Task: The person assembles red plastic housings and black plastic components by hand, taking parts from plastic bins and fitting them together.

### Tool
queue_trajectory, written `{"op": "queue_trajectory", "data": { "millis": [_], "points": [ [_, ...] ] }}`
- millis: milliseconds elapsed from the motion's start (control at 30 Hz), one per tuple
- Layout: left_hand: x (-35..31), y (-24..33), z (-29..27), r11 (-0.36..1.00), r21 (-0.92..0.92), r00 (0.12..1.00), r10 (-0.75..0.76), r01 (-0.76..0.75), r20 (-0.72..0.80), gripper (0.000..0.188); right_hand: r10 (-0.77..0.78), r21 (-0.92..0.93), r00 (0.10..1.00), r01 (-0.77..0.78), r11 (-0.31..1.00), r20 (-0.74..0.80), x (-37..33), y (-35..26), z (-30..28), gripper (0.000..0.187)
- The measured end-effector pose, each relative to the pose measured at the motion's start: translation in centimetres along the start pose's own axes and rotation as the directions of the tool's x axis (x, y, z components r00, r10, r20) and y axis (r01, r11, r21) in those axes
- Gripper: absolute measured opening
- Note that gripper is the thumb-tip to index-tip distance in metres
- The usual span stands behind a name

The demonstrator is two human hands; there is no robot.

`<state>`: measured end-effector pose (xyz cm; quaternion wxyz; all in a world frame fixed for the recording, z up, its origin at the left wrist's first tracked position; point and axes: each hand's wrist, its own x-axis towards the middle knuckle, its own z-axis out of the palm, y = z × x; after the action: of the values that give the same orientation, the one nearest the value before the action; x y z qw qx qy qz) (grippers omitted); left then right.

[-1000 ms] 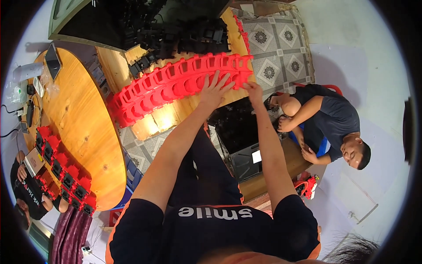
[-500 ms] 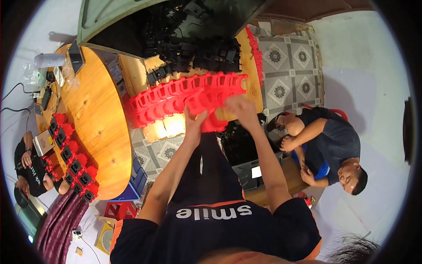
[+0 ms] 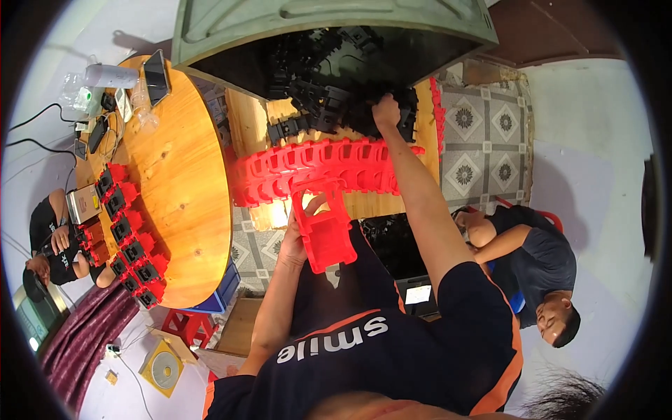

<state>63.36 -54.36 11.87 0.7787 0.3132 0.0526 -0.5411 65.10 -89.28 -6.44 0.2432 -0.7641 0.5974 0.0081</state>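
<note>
My left hand (image 3: 294, 241) is closed on the side of a red plastic frame (image 3: 327, 245), held up in front of my body. Across the wooden bench, a double row of similar red frames (image 3: 315, 159) stands packed side by side. Beyond that row my right hand (image 3: 386, 113) reaches into a pile of black plastic parts (image 3: 322, 108). Its fingers look curled, but what they grip is hidden among the dark pieces. More black parts lie inside the tilted grey-green container (image 3: 336, 50) at the far side.
At the left, a round wooden table (image 3: 185, 210) bears red frames fitted with black parts (image 3: 133, 245), a phone (image 3: 156, 75) and cables. One person (image 3: 59, 241) is beyond it; another (image 3: 535, 259) sits at the right. A dark box (image 3: 392, 245) stands beside my legs.
My right hand has moved away, from the red frames to the black parts. My left hand has drawn one red frame nearer, apart from the row. The view has shifted.
</note>
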Motion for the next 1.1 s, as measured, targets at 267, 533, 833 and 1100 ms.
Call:
{"op": "queue_trajectory", "data": {
  "millis": [267,533,833,1100],
  "points": [
    [-1.3,4.0,-0.8,0.981,-0.189,0.998,-0.047,0.039,-0.039,0.075,0.064,0.111,0.996,-0.057,0.992,-0.058,1.4,0.3,0.8,0.025],
    [-1.1,7.5,-2.7,0.995,0.069,0.974,0.091,-0.078,-0.206,0.059,-0.103,0.201,0.968,0.151,0.968,-0.228,-0.3,-1.9,-5.6,0.032],
    [-0.9,10.3,2.0,0.971,0.103,0.961,0.23,-0.216,-0.155,0.049,-0.885,0.316,0.415,0.886,0.339,-0.212,-21.9,-10.4,-23.0,0.024],
    [-2.4,10.9,5.2,0.967,0.028,0.957,0.256,-0.255,-0.133,0.064,-0.996,0.139,-0.073,0.987,-0.08,-0.055,-29.3,-11.9,-25.3,0.029]
  ]
}}
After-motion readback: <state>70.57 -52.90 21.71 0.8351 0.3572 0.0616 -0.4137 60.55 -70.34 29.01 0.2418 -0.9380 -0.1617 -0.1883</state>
